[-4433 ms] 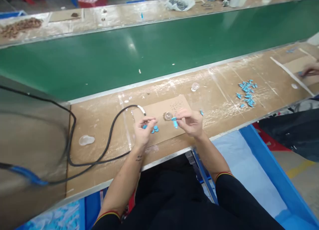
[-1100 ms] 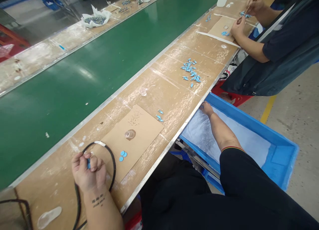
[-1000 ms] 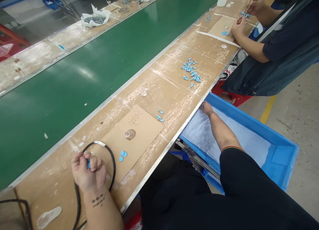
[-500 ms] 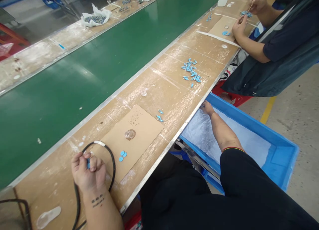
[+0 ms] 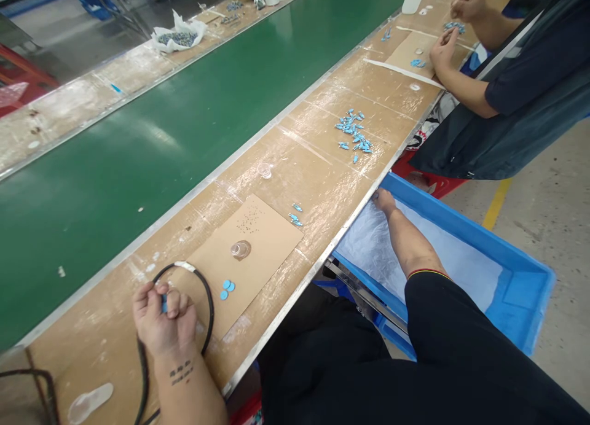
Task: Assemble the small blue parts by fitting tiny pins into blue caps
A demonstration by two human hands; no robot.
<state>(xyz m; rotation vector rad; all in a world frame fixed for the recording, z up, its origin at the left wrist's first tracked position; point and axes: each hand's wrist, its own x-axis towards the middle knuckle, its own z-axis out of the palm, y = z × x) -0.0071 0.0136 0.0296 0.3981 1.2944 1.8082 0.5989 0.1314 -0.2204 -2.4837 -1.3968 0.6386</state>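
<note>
My left hand (image 5: 165, 319) is closed above the near end of the bench, with a small blue piece (image 5: 164, 303) showing between the fingers. Behind that hand curves a black cable (image 5: 209, 296). A brown card (image 5: 271, 231) lies beyond it, bearing a small clear cup (image 5: 240, 249), scattered tiny dark specks (image 5: 250, 218) and a few blue discs (image 5: 224, 295). My right hand (image 5: 383, 200) reaches into the far corner of a blue tray (image 5: 520, 277) lined with a white sheet (image 5: 474, 268). Its fingers are mostly hidden by the bench edge.
Small blue figures (image 5: 295, 218) lie past the card, and a larger heap of blue pieces (image 5: 353, 130) farther along. A green conveyor belt (image 5: 193, 124) runs alongside. At the upper right, a co-worker's hands (image 5: 445, 47) are over the bench. A clear plastic spoon-shaped piece (image 5: 90, 403) lies lower left.
The co-worker's upper hand has moved up and away from their other hand. White bits on the green belt have shifted left and down. My hands have barely moved.
</note>
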